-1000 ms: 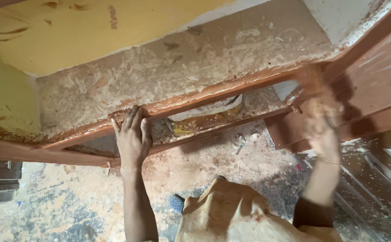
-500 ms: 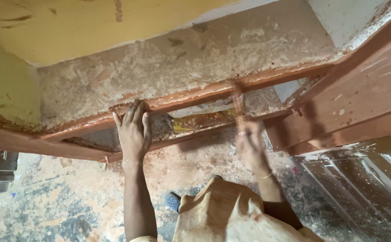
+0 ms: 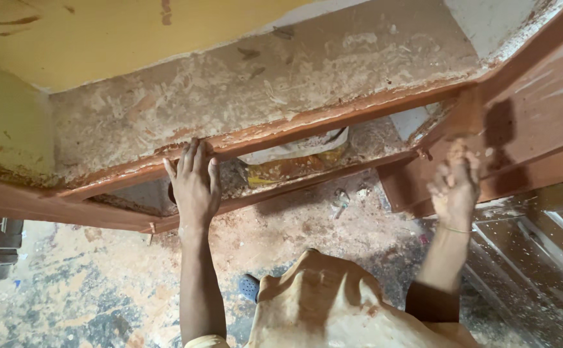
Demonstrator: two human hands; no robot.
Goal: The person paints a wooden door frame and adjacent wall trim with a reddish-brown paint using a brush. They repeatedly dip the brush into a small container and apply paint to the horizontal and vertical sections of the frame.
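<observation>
**Two hands on a red-brown wooden frame**

While the left hand (image 3: 194,183) lies flat on the top rail of the red-brown wooden frame (image 3: 307,125), its fingers are stretched out and held close together, the tips hooked just over the rail's upper edge; it grips nothing. The right hand (image 3: 455,183) is raised at the frame's right corner, where the rail meets a broader red-brown board (image 3: 539,109). That hand is blurred (fingers seem loosely bent), so whether it clasps anything cannot be told; its shadow falls on the board just above it.

Below the rail, in the gap between the frame's two bars, a crumpled white and yellow sack (image 3: 294,158) shows. Above the rail runs a rough, chipped plaster ledge (image 3: 249,84), and beyond that a yellow wall (image 3: 101,32). Under the frame lies a dusty floor (image 3: 56,290) speckled with reddish powder, and a blue sandal (image 3: 250,287) peeks out beside the person's tan garment (image 3: 333,309).
</observation>
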